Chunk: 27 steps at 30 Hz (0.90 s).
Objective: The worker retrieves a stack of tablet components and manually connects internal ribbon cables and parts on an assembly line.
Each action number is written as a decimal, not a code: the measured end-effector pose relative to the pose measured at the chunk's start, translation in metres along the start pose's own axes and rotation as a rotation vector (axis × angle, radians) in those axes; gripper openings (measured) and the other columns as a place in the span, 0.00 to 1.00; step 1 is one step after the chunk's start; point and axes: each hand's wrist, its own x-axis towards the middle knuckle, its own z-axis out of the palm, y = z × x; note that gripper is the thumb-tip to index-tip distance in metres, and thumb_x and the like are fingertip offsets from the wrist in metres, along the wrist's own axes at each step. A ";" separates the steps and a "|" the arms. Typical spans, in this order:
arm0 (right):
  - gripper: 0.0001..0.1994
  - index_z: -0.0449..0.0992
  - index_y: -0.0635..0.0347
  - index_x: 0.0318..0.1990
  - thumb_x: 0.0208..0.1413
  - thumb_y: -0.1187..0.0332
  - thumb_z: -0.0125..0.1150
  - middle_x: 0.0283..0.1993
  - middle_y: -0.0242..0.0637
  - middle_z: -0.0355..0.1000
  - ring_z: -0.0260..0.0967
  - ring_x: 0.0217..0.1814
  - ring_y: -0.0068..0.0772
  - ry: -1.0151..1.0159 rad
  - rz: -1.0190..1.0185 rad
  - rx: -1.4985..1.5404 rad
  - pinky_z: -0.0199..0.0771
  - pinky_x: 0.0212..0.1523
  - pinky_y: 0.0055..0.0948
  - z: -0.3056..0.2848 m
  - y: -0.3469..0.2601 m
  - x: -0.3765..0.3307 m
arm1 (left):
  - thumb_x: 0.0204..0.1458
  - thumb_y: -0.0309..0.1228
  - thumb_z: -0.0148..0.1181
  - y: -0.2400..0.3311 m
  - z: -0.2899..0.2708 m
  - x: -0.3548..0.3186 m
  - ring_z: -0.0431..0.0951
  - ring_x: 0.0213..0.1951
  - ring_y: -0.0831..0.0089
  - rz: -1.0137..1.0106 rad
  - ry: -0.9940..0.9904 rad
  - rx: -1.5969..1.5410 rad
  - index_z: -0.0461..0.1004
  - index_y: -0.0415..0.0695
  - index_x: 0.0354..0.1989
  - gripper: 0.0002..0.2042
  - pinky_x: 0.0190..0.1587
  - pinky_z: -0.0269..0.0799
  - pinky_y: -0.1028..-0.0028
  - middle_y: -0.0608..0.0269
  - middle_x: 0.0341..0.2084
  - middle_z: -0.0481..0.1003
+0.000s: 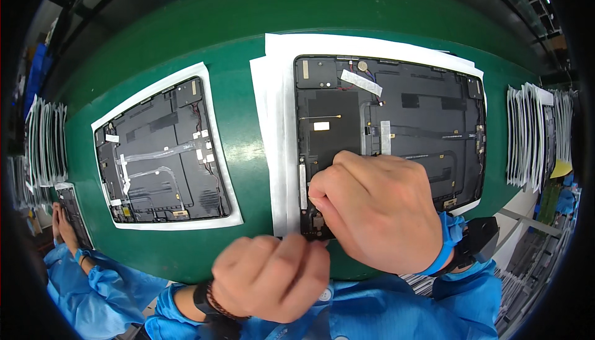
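Note:
A black tablet back housing [424, 114] lies flat before me, its inner side up, with flat cables, thin wires and strips of pale tape. My right hand [381, 210] is over its lower left part, fingers curled and thumb pressed to the forefinger. At the housing's near left corner my left hand [273, 278] is closed, its fingertips turned toward the edge. Anything that either hand holds is hidden behind the fingers. White sheets [277, 154] lie under the housing.
A second black housing [167, 179] rests on a white sheet to the left. Stacks of sheet-wrapped pieces stand at the left [46, 141] and right [527, 135] of the green table [242, 98]. At the far left, another person's hands [64, 227] touch a dark housing.

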 end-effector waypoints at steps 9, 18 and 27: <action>0.08 0.67 0.60 0.25 0.38 0.72 0.61 0.24 0.35 0.62 0.70 0.24 0.35 -0.004 0.007 0.014 0.70 0.23 0.33 0.001 0.000 0.000 | 0.27 0.36 0.80 -0.033 -0.022 0.007 0.67 0.27 0.70 0.081 -0.146 -0.020 0.86 0.53 0.36 0.21 0.23 0.59 0.73 0.67 0.28 0.63; 0.09 0.67 0.61 0.25 0.38 0.72 0.63 0.23 0.36 0.62 0.70 0.24 0.36 -0.005 0.017 0.027 0.70 0.23 0.33 0.002 0.001 -0.001 | 0.29 0.35 0.74 -0.049 -0.021 0.018 0.68 0.31 0.68 0.292 -0.213 0.025 0.85 0.58 0.37 0.19 0.27 0.61 0.70 0.65 0.35 0.61; 0.09 0.67 0.60 0.26 0.39 0.71 0.63 0.24 0.35 0.63 0.71 0.25 0.35 0.002 -0.002 0.024 0.71 0.23 0.32 0.002 0.002 -0.002 | 0.28 0.31 0.72 -0.058 -0.023 0.032 0.67 0.31 0.68 0.416 -0.273 0.036 0.84 0.57 0.36 0.19 0.26 0.61 0.70 0.66 0.35 0.61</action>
